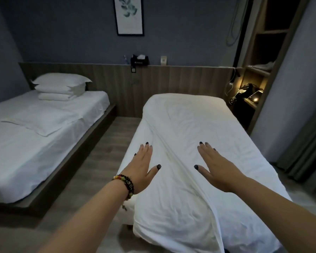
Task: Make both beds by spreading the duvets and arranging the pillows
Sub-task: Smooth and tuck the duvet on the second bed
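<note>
Both hands flat, fingers spread wide, holding nothing: left hand [141, 167], right hand [214, 168] on duvet [199, 125] covering right bed. Long diagonal ridge between hands. Risks: smoothing outward may drag duvet off left edge; uneven overhang. Pillows [62, 83] stacked at head of left bed [44, 161], not yet arranged.

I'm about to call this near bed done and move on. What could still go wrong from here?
1. The duvet keeps a long diagonal fold between the left hand and right hand; smoothing outward may only shift it, not flatten it.
2. Its near corner hangs over the bed's foot, so pushing could slide it off-centre.
3. No pillow shows on this bed; the stacked pillows and a loose pillow lie on the other bed.
</note>
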{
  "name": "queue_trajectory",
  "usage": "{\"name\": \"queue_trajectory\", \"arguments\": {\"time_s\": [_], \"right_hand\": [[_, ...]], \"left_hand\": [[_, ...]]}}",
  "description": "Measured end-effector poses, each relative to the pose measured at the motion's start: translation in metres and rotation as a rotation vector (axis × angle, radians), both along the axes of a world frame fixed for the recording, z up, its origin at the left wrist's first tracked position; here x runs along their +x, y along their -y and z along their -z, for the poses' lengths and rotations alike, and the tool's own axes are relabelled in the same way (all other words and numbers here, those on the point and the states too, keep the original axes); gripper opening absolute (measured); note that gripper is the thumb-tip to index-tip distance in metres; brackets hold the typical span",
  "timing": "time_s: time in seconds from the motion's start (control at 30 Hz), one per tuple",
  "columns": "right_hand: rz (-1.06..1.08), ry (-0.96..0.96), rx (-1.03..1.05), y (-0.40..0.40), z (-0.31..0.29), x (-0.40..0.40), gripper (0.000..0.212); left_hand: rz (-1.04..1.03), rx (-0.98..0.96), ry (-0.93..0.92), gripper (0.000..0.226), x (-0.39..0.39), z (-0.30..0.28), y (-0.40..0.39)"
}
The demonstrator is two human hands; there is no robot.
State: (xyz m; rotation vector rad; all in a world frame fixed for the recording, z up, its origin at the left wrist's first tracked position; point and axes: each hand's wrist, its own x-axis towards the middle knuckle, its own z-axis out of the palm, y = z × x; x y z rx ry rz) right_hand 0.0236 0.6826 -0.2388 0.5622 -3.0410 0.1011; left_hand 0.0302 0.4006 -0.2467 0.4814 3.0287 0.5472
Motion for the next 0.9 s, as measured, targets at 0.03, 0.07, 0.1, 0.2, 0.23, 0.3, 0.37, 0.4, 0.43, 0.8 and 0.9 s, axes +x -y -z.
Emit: {"name": "queue_trajectory", "arguments": {"time_s": [0.03,0.07,0.1,0.2,0.23,0.3,0.37,0.4,0.43,0.8,0.9], "right_hand": [[-0.01,0.001,0.005,-0.001,-0.006,-0.002,0.092],[-0.017,-0.002,0.009,-0.002,-0.011,-0.004,0.1],[-0.02,-0.005,0.01,-0.002,-0.017,-0.006,0.105],[0.028,0.037,-0.09,0.01,-0.036,-0.008,0.098],[0.055,0.071,-0.142,0.018,-0.042,-0.011,0.09],[0.064,0.101,-0.178,0.037,-0.051,-0.016,0.075],[0.039,0.099,-0.171,0.057,-0.057,-0.02,0.071],[0.028,0.097,-0.167,0.066,-0.06,-0.023,0.07],[0.019,0.095,-0.163,0.075,-0.063,-0.026,0.069],[0.051,0.073,-0.091,0.196,-0.085,-0.104,0.064],[0.089,0.088,-0.121,0.247,-0.081,-0.126,0.064]], "left_hand": [[-0.003,-0.005,-0.011,0.072,-0.002,-0.009,-0.001],[-0.008,-0.011,-0.025,0.072,-0.005,-0.017,-0.001],[-0.014,-0.017,-0.038,0.072,-0.007,-0.025,0.0],[-0.044,-0.014,-0.054,0.072,-0.014,-0.045,0.004],[-0.062,-0.006,-0.054,0.072,-0.018,-0.05,0.007],[-0.094,0.005,-0.049,0.073,-0.026,-0.056,0.014],[-0.116,0.0,-0.044,0.074,-0.036,-0.06,0.024],[-0.129,0.001,-0.045,0.074,-0.041,-0.062,0.03],[-0.14,0.006,-0.048,0.074,-0.045,-0.064,0.037],[-0.128,0.036,-0.053,0.073,-0.115,-0.087,0.176],[-0.122,0.016,-0.054,0.073,-0.136,-0.086,0.231]]}}
